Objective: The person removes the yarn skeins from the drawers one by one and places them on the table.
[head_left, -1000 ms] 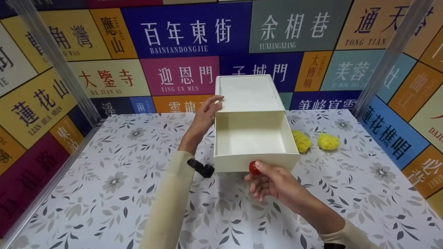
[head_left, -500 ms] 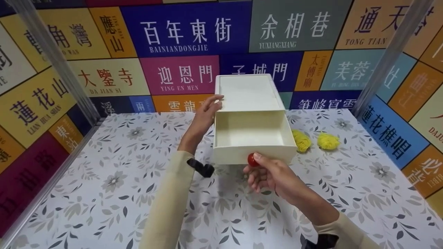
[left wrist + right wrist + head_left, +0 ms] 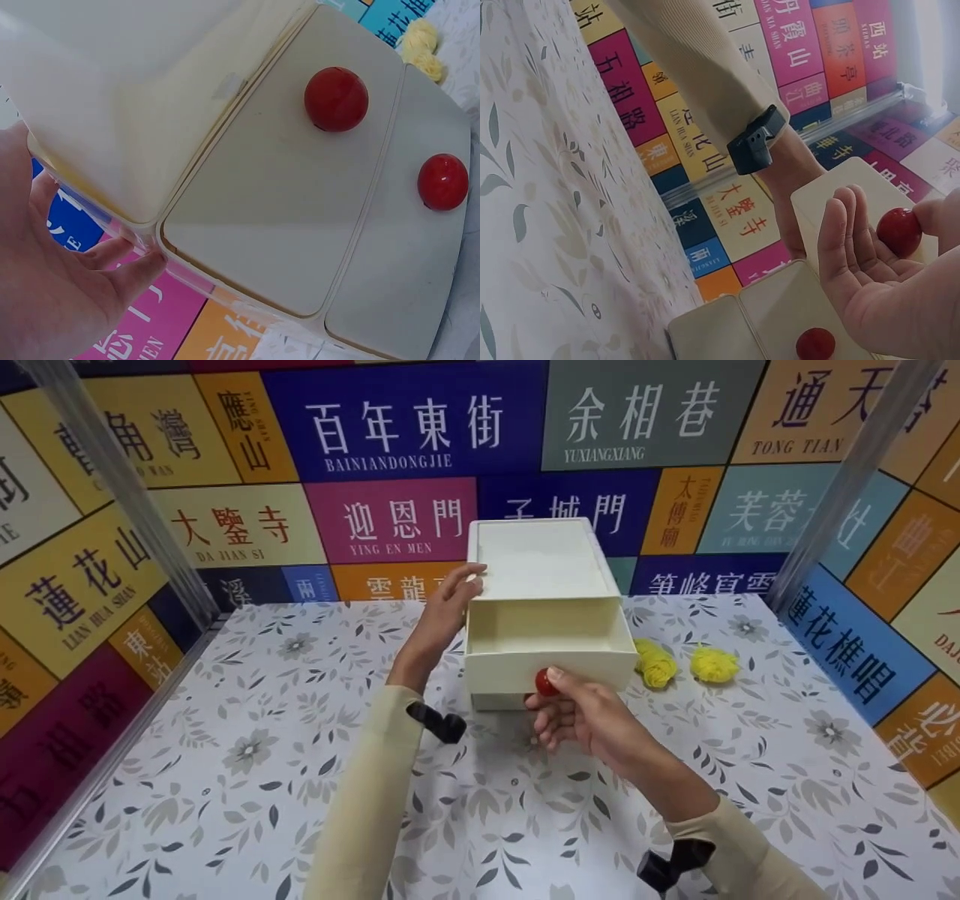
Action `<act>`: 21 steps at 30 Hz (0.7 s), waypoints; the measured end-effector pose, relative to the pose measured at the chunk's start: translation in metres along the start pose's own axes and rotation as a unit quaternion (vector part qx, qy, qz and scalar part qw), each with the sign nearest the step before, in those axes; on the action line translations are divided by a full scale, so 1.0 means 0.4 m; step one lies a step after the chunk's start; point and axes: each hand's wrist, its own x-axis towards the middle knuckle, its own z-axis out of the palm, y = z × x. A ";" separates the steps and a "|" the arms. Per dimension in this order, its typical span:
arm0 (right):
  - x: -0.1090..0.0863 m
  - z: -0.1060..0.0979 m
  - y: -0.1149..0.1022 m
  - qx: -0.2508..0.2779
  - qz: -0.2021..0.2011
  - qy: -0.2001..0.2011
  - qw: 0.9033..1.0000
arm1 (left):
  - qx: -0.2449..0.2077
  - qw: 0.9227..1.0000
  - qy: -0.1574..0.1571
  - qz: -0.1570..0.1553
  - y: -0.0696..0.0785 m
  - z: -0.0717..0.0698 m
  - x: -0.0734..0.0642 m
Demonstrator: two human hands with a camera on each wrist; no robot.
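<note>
Drawer (image 3: 504, 671), probably being closed, partly out of the white cabinet (image 3: 536, 559) toward the far edge of the worktop (image 3: 315, 810), with red knob (image 3: 544, 682) pinched in right hand (image 3: 592, 711), left hand (image 3: 446, 604) resting on the cabinet's left edge, likely needing a level push next.

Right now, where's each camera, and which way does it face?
Head: worn on the head, facing forward and down to the open drawer; left hand, right hand, forearms show.
Left wrist: worn there, facing lower drawer fronts; left hand shows.
Right wrist: worn there, facing the red knob; right hand, left forearm show.
Head and right wrist share that knob.
</note>
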 end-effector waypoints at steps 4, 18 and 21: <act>0.012 -0.005 -0.003 0.005 -0.002 -0.003 1.000 | 0.006 1.000 0.002 -0.001 0.002 0.000 0.002; 0.068 -0.014 -0.008 0.033 -0.014 0.042 0.998 | 0.036 0.999 0.007 -0.014 0.000 0.001 0.004; 0.078 -0.012 -0.006 0.033 -0.021 0.063 0.997 | 0.035 0.999 0.010 -0.013 0.001 0.001 0.002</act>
